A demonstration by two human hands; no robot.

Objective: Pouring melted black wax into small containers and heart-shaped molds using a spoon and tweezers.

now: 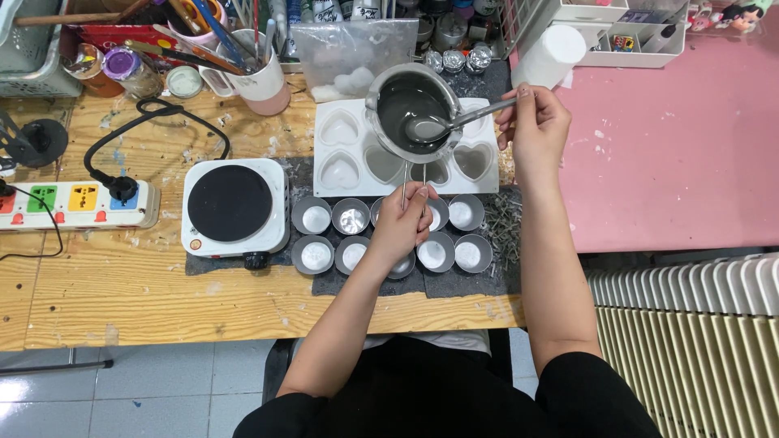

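Note:
My left hand (403, 221) grips the wire handle of a small metal melting pot (412, 109) and holds it above a white heart-shaped mould (341, 158). The pot holds dark grey liquid. My right hand (533, 122) pinches the end of a metal spoon (454, 122) whose bowl dips into the liquid. Some heart cavities on the mould's right side look filled with grey; the left ones are white. Several small round metal cups (312, 216) with white contents sit in two rows just below the mould, partly hidden by my left hand.
A white hot plate (234, 204) with a black top stands left of the cups. A power strip (77, 203) lies further left. Jars, a cup of brushes (264, 81) and a plastic bag (345, 57) crowd the back. A pink table (665, 146) and a radiator (690, 341) are right.

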